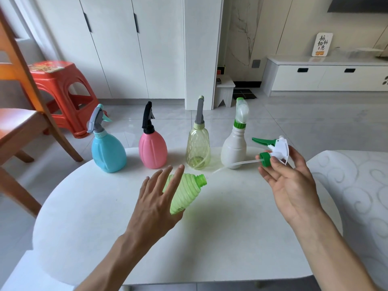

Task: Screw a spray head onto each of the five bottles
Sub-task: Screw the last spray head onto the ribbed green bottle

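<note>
left hand (156, 203) cradled the tilted green ribbed bottle (184, 191), fingers splayed; right hand (291, 181) fingers pinched the white-green spray head (275, 151); best to feed its dip tube (235, 164) into the neck first, then thread squarely.

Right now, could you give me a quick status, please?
Left hand on tilted green bottle, neck open. Right hand holds last spray head. Path clear.

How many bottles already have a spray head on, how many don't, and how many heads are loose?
Bottles with a head on: 4 (blue, pink, yellow, white)
Bottles without a head: 1 (green bottle)
Loose spray heads: 1 (white-and-green head)
Total: 6
</note>
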`<state>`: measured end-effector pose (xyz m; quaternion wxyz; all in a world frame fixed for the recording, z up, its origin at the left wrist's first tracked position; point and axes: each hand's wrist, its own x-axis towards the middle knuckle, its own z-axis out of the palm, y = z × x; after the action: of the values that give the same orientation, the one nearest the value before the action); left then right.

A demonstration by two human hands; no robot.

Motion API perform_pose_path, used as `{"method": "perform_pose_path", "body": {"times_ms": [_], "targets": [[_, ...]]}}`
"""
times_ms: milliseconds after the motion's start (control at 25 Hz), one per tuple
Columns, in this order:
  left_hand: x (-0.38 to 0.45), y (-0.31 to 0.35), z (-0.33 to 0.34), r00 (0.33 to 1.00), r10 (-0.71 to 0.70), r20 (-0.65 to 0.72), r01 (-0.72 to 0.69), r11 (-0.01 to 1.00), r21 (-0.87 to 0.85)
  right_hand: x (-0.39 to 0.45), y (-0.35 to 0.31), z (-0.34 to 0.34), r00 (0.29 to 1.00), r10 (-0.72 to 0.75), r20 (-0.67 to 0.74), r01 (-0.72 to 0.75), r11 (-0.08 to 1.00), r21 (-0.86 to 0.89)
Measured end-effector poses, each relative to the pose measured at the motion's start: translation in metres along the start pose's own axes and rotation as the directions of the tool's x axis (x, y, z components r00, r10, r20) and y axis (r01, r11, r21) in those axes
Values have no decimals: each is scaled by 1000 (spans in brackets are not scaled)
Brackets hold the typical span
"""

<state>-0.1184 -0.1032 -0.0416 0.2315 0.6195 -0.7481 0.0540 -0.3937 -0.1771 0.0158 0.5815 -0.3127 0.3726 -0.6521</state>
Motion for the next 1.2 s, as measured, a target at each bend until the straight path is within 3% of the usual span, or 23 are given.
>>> {"method": "perform_pose_path", "body": {"times_ms": [240,480,640,1040,1200], "targets": [[2,4,-2,1000,21,10,-21,1000,6,-9,21,12,995,80,59,-78,997,-26],[2,8,-3,999,51,8,-51,999,15,-29,56,31,938,243,248,-227,970,-90],[2,6,-6,998,61,23,-62,997,36,-26,56,30,928,237,288,-113,914,-390],[3,10,-4,993,113,42,-116,992,53,-19,50,19,916,236,326,-45,864,-501],[2,13,0,981,188,49,-189,982,28,-16,45,14,868,258,424,-9,862,-507]]}}
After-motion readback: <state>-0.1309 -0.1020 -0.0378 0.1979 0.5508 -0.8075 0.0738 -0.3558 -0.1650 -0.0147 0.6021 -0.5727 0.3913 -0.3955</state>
